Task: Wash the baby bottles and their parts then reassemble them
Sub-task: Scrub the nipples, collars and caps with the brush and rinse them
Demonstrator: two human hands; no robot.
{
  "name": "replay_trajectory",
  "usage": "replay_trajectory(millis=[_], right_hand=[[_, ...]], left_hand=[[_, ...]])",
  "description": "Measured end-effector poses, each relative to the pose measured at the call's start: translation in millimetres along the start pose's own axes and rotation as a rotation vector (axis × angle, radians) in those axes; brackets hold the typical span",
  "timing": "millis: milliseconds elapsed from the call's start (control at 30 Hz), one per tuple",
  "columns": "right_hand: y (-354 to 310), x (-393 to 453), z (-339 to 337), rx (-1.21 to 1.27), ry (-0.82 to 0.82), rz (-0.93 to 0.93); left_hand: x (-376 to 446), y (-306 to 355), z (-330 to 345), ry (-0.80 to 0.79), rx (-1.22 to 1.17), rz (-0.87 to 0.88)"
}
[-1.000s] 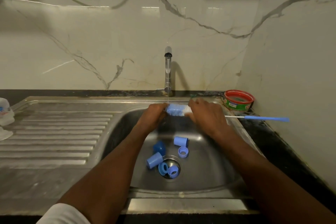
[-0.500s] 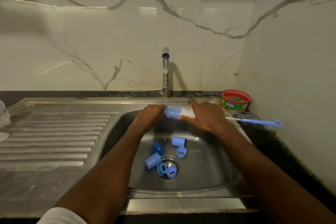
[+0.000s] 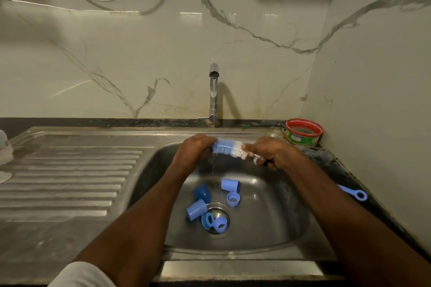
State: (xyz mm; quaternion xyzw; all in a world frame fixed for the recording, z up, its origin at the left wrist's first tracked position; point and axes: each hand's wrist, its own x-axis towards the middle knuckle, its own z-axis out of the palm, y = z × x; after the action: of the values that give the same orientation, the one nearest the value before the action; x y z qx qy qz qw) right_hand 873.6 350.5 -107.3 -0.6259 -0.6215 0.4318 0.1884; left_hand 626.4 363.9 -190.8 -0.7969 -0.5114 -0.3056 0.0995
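A blue and white bottle brush (image 3: 229,148) lies across the thin water stream from the tap (image 3: 213,91), above the steel sink (image 3: 268,221). My left hand (image 3: 194,151) grips the tip of its bristle head. My right hand (image 3: 271,152) grips the brush where the bristles end; its blue handle loop (image 3: 358,194) pokes out behind my right forearm. Several blue bottle caps and rings lie in the sink: one cap (image 3: 230,185), a ring (image 3: 233,198), a dark cap (image 3: 202,192), a lighter cap (image 3: 196,209), and two rings (image 3: 213,222) over the drain.
A red-rimmed green tub (image 3: 303,131) stands on the dark counter at the back right corner. A ridged steel drainboard (image 3: 67,177) runs to the left, with a white bottle part (image 3: 5,147) at its far left edge. The marble wall rises close on the right.
The brush handle has swung toward me, from lying out to the right to running behind my right forearm. Both hands keep hold of the brush under the water.
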Motion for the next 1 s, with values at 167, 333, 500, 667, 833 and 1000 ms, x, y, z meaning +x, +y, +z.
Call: replay_trajectory(millis=[167,333,500,667,833,1000], right_hand=[[22,11,11,-0.654,0.409,-0.488],[22,11,14,-1.138,0.62,-0.718],[7,-2,23,-0.922,0.52,-0.424],[0,4,1,-0.19,0.038,-0.151],[24,12,9,-0.953,0.465,-0.651],[20,14,13,-1.159,0.623,-0.772]], left_hand=[[6,0,-6,-0.059,-0.153,-0.078],[3,-4,-4,-0.103,-0.268,-0.161],[6,-3,-2,0.069,-0.044,-0.038],[4,3,0,0.103,0.07,0.022],[10,-7,4,-0.182,-0.089,-0.144],[7,-13,0,-0.184,-0.171,-0.073]])
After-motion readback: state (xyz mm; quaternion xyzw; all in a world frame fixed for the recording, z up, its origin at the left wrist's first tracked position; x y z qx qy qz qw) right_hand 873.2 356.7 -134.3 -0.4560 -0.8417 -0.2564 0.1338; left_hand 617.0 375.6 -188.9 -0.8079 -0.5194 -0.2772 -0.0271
